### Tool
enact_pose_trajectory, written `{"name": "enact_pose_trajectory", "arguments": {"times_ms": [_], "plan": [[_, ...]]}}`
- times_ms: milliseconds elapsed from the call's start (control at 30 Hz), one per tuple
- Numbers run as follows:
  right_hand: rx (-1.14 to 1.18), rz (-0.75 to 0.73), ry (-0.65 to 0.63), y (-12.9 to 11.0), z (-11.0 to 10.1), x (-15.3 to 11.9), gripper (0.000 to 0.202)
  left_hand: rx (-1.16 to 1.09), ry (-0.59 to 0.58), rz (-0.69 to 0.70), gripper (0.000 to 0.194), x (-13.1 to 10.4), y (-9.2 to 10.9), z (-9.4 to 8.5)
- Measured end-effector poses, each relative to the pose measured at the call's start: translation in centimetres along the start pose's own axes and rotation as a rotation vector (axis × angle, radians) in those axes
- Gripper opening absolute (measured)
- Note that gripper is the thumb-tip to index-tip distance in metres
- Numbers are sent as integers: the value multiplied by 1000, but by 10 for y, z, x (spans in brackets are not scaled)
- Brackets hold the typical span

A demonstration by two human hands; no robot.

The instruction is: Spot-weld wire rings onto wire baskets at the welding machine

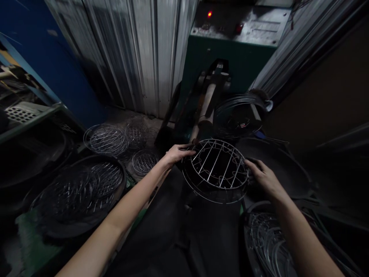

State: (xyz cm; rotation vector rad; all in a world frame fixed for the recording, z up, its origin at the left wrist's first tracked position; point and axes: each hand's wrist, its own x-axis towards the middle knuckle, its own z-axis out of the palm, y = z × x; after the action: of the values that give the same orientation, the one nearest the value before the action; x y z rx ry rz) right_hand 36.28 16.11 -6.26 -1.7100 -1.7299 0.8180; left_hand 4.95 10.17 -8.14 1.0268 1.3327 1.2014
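A round wire rack (213,163) with parallel bars, curved wire loops and a second ring below it is held between my two hands. My left hand (176,154) grips its left rim, thumb and fingers closed on the wire. On the opposite rim, my right hand (261,174) is closed on the wire too, its fingers partly hidden in shadow. Just beyond the rack, a machine arm (208,100) slopes down, its lower tip close to my left fingers; I cannot tell whether the rack touches it.
Finished-looking wire grids fill a black tub (122,169) at left, and more grid stacks (106,139) lie on the floor. A tub of wire rings (269,238) stands at lower right. Behind rises a green machine (230,57) with a lit red lamp (209,14). A wire coil (239,100) lies beside it.
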Motion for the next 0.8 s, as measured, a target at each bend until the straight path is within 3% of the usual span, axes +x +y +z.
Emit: {"name": "enact_pose_trajectory", "arguments": {"times_ms": [233,800], "plan": [[110,102,-16,2,10,-12,56,58,-11,37,61,3,-6,-3],[183,118,-24,4,16,-8,57,72,4,37,58,7,-8,-2]]}}
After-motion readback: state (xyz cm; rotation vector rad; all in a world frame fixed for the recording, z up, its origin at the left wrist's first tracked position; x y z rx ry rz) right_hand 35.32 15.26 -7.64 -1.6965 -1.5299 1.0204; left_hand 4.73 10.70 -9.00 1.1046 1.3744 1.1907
